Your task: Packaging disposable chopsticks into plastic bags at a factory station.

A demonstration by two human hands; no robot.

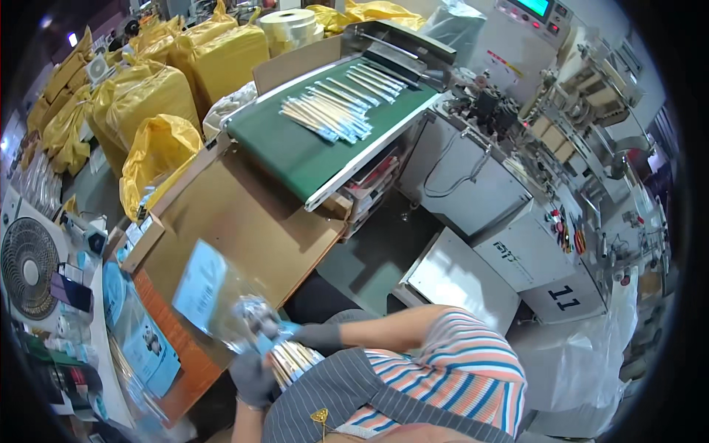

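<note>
My left hand, in a grey glove, grips the lower end of a bundle of thin paper-wrapped sticks close to my chest. My right hand, also grey-gloved, reaches in from the right and pinches the mouth of a clear plastic bag with a pale blue label. The top of the bundle sits at the bag's mouth. The bag lies tilted over a brown cardboard worktop.
A green conveyor belt carries more wrapped sticks out of a grey packing machine at the right. Full yellow sacks stand behind the worktop. A fan and stacked blue-labelled bags are at the left.
</note>
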